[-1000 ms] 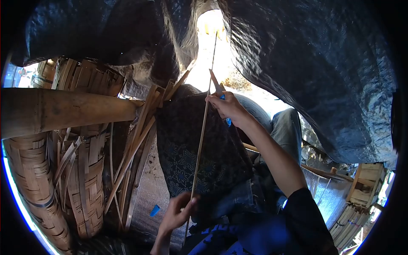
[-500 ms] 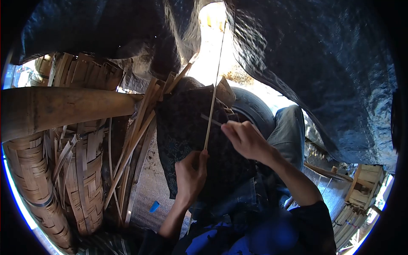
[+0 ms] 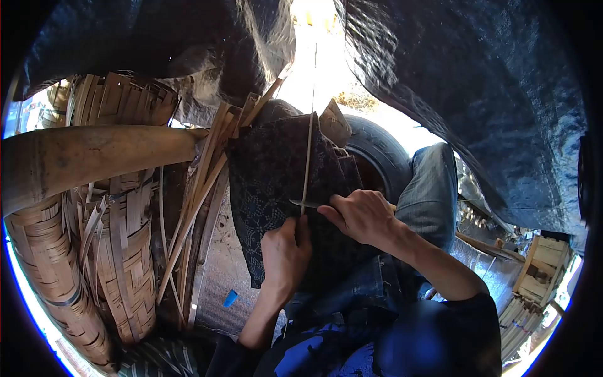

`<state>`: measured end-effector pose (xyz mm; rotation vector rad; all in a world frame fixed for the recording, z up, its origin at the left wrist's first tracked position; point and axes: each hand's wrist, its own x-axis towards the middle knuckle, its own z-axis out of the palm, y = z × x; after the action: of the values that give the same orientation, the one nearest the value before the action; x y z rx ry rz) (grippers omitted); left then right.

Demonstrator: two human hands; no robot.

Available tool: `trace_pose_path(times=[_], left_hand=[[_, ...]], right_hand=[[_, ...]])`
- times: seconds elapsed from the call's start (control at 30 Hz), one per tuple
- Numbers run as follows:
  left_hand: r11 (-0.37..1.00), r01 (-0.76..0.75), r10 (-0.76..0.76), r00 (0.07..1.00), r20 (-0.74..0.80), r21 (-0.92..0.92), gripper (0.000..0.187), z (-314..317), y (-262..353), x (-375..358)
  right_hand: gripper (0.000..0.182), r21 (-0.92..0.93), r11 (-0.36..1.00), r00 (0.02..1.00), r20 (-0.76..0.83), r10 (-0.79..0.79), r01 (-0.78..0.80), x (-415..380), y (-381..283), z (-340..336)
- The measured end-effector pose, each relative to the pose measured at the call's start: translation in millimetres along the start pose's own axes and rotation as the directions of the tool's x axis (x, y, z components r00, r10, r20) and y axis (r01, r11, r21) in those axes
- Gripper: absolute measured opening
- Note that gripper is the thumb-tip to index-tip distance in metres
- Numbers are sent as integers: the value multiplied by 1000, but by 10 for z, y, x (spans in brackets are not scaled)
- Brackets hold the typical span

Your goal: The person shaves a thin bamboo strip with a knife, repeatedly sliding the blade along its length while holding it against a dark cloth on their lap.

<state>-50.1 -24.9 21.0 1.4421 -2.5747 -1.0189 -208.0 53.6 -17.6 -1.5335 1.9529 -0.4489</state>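
Currently a thin bamboo strip (image 3: pixel 307 164) stands nearly upright over a dark patterned cloth (image 3: pixel 270 182) laid across the person's lap. The left hand (image 3: pixel 284 254) has its fingers closed around the strip's lower end, thumb pressed against it. The right hand (image 3: pixel 359 215) is closed on a knife (image 3: pixel 303 203), whose blade lies crosswise and touches the strip just above the left thumb. In my judgement the work calls for a shallow blade angle, steady pressure along the grain, and the left thumb kept clear below the edge. The strip is pale, narrow and straight, its upper end lost in the bright gap overhead. Beside the cloth to the left, loose bamboo slats (image 3: pixel 201 188) lean against a thick bamboo pole (image 3: pixel 94 160), with woven baskets (image 3: pixel 122 251) below it. A tyre (image 3: pixel 383 160) sits behind the right hand, and a black tarpaulin (image 3: pixel 477 94) hangs above.
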Motion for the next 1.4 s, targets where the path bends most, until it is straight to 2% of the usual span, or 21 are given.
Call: trace_pose_path(times=[0.13, 0.2, 0.3, 0.43, 0.5, 0.53, 0.57, 0.6, 0.63, 0.7, 0.8, 0.93, 1.0, 1.1, 1.23, 1.4], left_hand=[[998, -51, 52, 998, -38, 40, 29, 66, 16, -21], [995, -68, 70, 997, -23, 79, 29, 93, 22, -90], [997, -49, 48, 999, 19, 65, 29, 50, 89, -182], [1000, 8, -8, 999, 40, -22, 27, -12, 32, -194], [975, 19, -19, 1000, 3, -222, 34, -36, -12, -172], [974, 23, -25, 1000, -10, -224, 34, -59, -58, -137], [905, 175, -137, 983, 124, -387, 37, -88, -119, -106], [788, 335, -221, 937, 271, -516, 39, -117, -155, -84], [786, 341, -235, 936, 260, -516, 39, -144, -167, -66], [525, 530, -304, 848, 435, -666, 41, -178, -176, -16], [483, 542, -292, 840, 457, -688, 39, -171, -194, 7], [512, 542, -312, 840, 443, -666, 40, -93, -232, -15], [623, 470, -289, 881, 374, -626, 40, -68, -249, -35], [638, 465, -305, 885, 353, -614, 41, -82, -233, -60], [651, 455, -305, 890, 340, -607, 40, -51, -225, -85], [665, 410, -286, 912, 294, -625, 39, -33, -246, -109]], right_hand=[[51, -116, 991, 998, -18, 58, -60, 14, -6, 106], [52, -174, 975, 985, -126, 114, -135, 97, 75, 140], [47, -119, 980, 977, -162, 141, -161, 368, 347, 125], [50, -213, 969, 958, -279, 62, -125, 703, 661, 45], [53, -69, 923, 911, -199, 360, -380, 872, 733, -109], [50, 28, 964, 865, -435, 250, -264, 841, 699, -118], [50, 27, 969, 871, -431, 234, -247, 777, 632, -112], [48, 105, 984, 900, -402, 171, -141, 679, 481, -179], [47, 187, 982, 920, -377, 107, -38, 568, 343, -222], [45, 227, 974, 984, -175, 34, 7, 309, 149, -188], [45, 188, 981, 996, -85, -20, 36, 66, -48, -60], [47, 124, 990, 996, -59, -60, 67, 52, -87, 46], [51, -4, 998, 998, 5, -69, 69, 92, -88, 39], [54, -83, 994, 998, -2, -68, 67, 117, -116, 47], [55, -110, 994, 999, -31, -13, 9, 143, -92, 121], [55, -129, 991, 994, -95, -47, 35, 204, -48, 212]])
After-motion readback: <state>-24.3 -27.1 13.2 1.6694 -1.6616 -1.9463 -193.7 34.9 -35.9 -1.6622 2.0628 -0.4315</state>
